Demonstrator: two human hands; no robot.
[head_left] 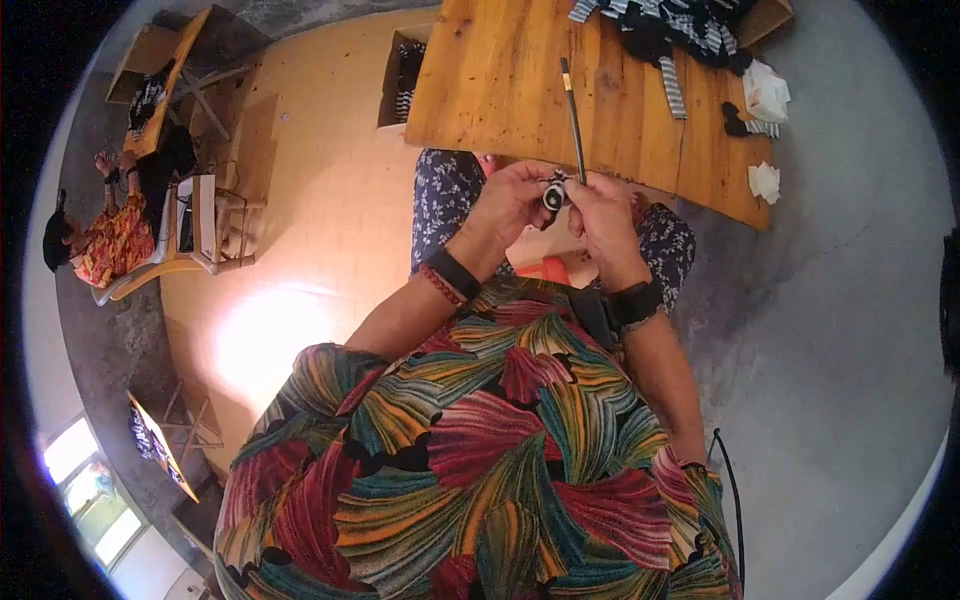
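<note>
The left hand (508, 203) is pinching a small black-and-white piece (553, 196) just left of the right hand (605, 212), which is clasping a slim dark rod (573, 120); the rod's long axis is running forward from that grip over the wooden table (500, 80) (far end leaning slightly left).

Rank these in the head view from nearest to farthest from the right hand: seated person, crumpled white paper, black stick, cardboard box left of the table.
1. Black stick: in the right hand, pointing out over the table.
2. Crumpled white paper: to the right, at the table's near right corner.
3. Cardboard box: beyond the table's left edge.
4. Seated person: far left.
</note>
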